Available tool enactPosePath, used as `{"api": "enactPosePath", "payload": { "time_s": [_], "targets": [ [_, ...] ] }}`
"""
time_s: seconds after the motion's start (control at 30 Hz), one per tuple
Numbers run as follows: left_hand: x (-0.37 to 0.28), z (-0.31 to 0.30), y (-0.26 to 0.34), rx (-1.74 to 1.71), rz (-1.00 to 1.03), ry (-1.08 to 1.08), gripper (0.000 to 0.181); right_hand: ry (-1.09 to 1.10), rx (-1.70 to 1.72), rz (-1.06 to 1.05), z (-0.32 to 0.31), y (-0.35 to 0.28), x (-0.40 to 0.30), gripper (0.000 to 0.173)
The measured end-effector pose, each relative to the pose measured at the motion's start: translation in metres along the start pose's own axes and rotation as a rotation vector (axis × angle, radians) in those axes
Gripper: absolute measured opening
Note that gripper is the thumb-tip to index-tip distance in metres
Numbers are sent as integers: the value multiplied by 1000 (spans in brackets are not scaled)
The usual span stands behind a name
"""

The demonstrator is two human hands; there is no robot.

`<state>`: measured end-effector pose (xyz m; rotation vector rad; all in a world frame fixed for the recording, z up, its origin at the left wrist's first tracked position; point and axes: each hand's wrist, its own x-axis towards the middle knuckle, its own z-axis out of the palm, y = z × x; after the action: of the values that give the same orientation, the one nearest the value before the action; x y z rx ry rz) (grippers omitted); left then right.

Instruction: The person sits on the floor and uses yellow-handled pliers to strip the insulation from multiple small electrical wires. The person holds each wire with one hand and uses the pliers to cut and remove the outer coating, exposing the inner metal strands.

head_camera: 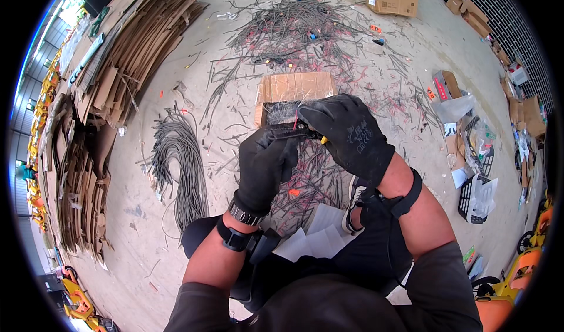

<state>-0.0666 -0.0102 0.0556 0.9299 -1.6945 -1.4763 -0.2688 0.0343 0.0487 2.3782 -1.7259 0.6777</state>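
Both my hands wear black work gloves and meet in front of an open cardboard box (297, 86) that holds dark pieces and clear plastic. My left hand (266, 169) is closed around a small black part (282, 131), whose exact kind I cannot tell. At its right end is my right hand (352, 133), fingers bent over it, with a small yellow piece (324, 140) showing below the fingers. A thin red wire (296, 118) rises beside the black part. What lies inside the right fingers is hidden.
Cut black and red cable scraps (299, 23) cover the floor beyond the box and below my hands. A bundle of grey cables (180, 155) lies left. Flattened cardboard (132, 45) is stacked further left. Black slotted parts (471, 200) and plastic bags lie right. White sheets (317, 239) lie near my legs.
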Motion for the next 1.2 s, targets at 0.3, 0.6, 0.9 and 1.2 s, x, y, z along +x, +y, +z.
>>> {"api": "enactPosePath", "payload": {
  "time_s": [0.3,0.6,0.9,1.2],
  "targets": [
    [0,-2,2,201,136,-24,23,-72,-22,54,-11,-5,1,47],
    [1,-6,-13,415,362,-40,18,-15,294,99,-5,-5,-3,41],
    [-5,-7,-10,-12,55,-45,7,-268,847,197,-20,-1,4,29],
    [-7,-7,-2,46,194,-81,5,-445,987,275,-34,5,5,27]
  ]
}}
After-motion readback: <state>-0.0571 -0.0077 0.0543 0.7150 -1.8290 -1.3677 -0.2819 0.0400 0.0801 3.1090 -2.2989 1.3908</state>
